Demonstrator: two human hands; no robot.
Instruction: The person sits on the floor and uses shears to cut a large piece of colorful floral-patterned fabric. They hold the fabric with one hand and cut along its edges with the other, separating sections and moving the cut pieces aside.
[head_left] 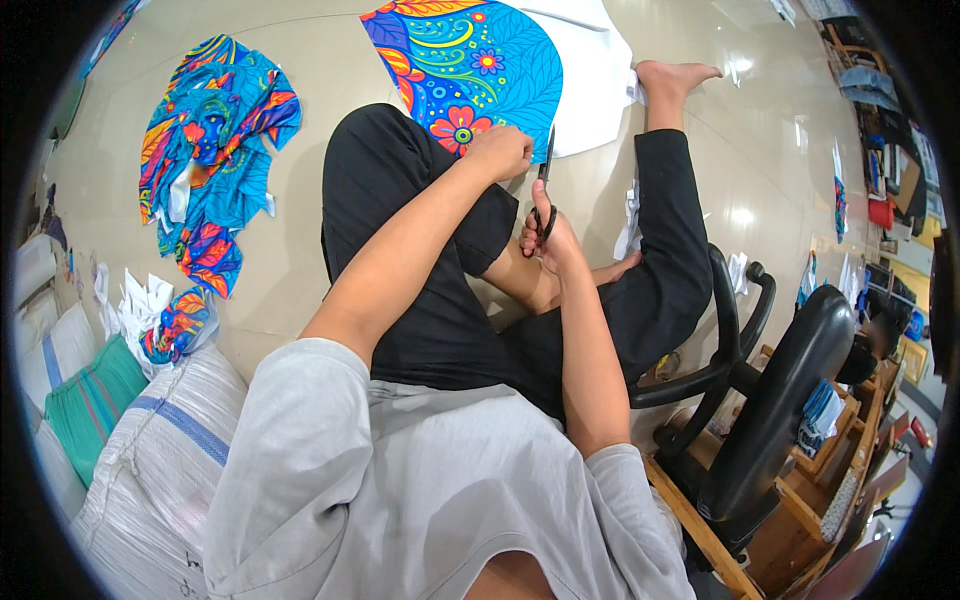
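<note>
A floral printed cloth (490, 85), mostly blue with red, orange and yellow, is spread on the floor ahead of me. A white piece of cloth (592, 85) lies along its right side. My left hand (502, 153) is closed at the near edge of the print, its fingers gripping the fabric there. My right hand (552, 238) holds black-handled scissors (544, 172), fingers through the loops and thumb upward. The blades point away from me, along the cloth's lower right corner. Whether they are parted cannot be made out.
A crumpled heap of printed cloth (215, 150) lies on the floor at left. White scraps (145, 305) rest by stuffed woven sacks (165, 450) at lower left. A black chair (775, 400) stands close at right, before cluttered shelves (880, 190). My bent legs flank the work.
</note>
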